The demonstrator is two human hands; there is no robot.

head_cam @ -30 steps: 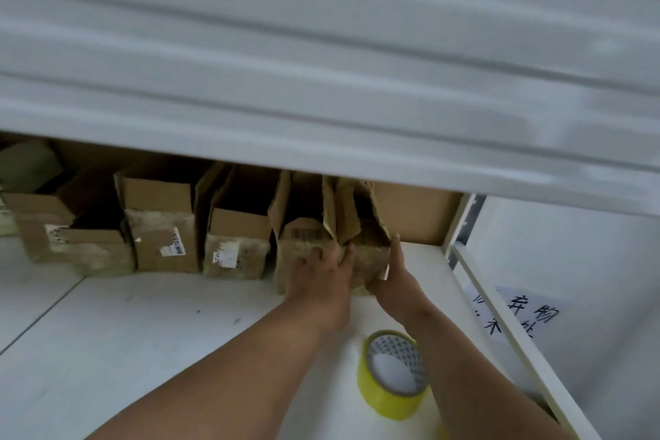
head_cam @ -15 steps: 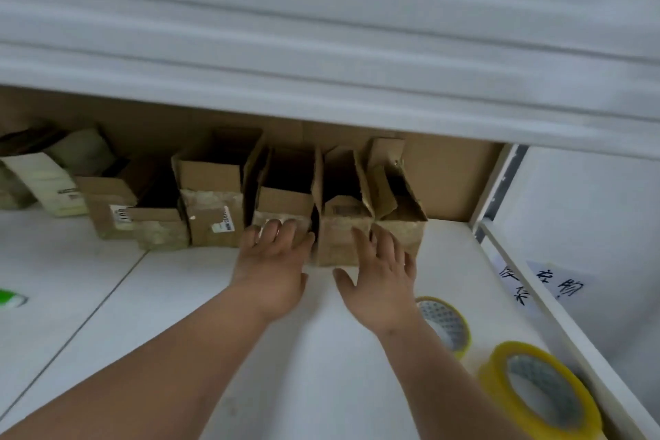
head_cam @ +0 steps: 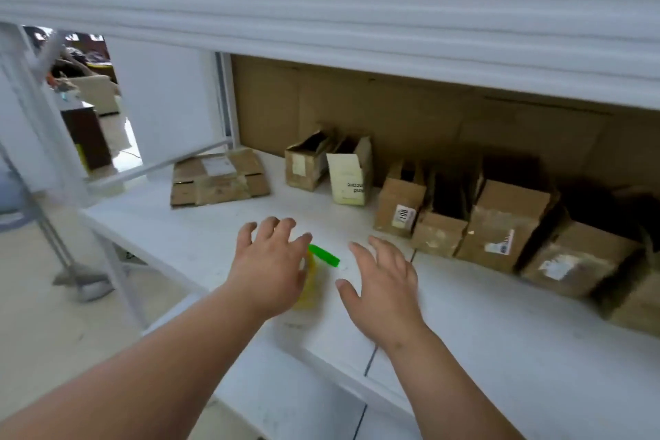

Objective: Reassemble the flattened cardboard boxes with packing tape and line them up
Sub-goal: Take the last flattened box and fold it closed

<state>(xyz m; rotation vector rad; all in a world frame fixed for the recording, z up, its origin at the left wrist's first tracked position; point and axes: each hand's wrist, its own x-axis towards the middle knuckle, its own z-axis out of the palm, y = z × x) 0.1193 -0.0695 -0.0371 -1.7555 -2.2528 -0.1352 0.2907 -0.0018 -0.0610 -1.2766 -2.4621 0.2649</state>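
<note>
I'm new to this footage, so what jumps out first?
Two open hands, left and right, hover mid-shelf over a yellow tape roll and a green tool. Upright boxes line the back right; a flattened box lies back left.

The picture is bright with soft, even light, and the white shelf (head_cam: 500, 332) past the fingertips looks a bit washed out. Dark shadows sit inside the open boxes (head_cam: 500, 225) beyond the fingers. Everything is a little blurry, and straight lines bend near the edges.
</note>
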